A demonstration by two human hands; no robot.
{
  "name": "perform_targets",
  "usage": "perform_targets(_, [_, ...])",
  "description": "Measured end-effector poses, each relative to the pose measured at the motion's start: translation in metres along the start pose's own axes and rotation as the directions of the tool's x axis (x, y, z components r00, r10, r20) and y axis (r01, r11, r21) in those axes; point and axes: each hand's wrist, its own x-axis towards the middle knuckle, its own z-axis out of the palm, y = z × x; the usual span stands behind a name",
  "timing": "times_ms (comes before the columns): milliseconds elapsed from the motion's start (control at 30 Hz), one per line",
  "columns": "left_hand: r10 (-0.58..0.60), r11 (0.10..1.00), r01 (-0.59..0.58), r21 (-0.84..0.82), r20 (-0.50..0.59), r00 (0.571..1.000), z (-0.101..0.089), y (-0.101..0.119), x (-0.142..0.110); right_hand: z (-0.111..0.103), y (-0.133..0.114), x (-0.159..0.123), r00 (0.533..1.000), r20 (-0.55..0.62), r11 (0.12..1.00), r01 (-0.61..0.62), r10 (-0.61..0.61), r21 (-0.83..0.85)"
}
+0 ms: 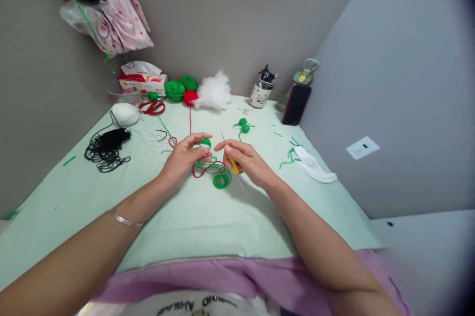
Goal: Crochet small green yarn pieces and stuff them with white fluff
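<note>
Between the thumb and fingers of my left hand [187, 156] is a small green and white crochet piece [205, 143]. My right hand [243, 157] grips a crochet hook [233, 163] by its yellow handle, its thin metal tip pointing up and away from me. The hook's tip is apart from the crochet piece. Below and between both hands, loops of green yarn [221, 180] and a strand of red yarn [200, 173] lie on the pale green tablecloth [193, 227]. Two small green crocheted balls [244, 125] rest just beyond my right hand.
Along the back stand a tissue box [144, 83], green yarn balls [175, 90], a red ball [190, 97], white stuffing [215, 90], a jar [261, 93] and a phone [296, 104]. Left are red scissors [153, 108], white yarn [125, 114] and black yarn [107, 150]. White cloth [315, 166] lies right.
</note>
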Motion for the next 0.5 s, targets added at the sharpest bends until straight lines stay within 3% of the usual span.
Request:
perform_targets(300, [-0.034, 0.995, 0.039, -0.095, 0.055, 0.998, 0.002, 0.0012, 0.0016, -0.0005, 0.0032, 0.0006, 0.998, 0.054, 0.995, -0.033, 0.028, 0.09])
perform_targets(500, [-0.007, 0.999, 0.01, -0.054, 0.056, 0.998, -0.0002, -0.0021, 0.0019, -0.0001, 0.0037, 0.0016, 0.997, 0.064, 0.995, -0.038, 0.032, 0.096])
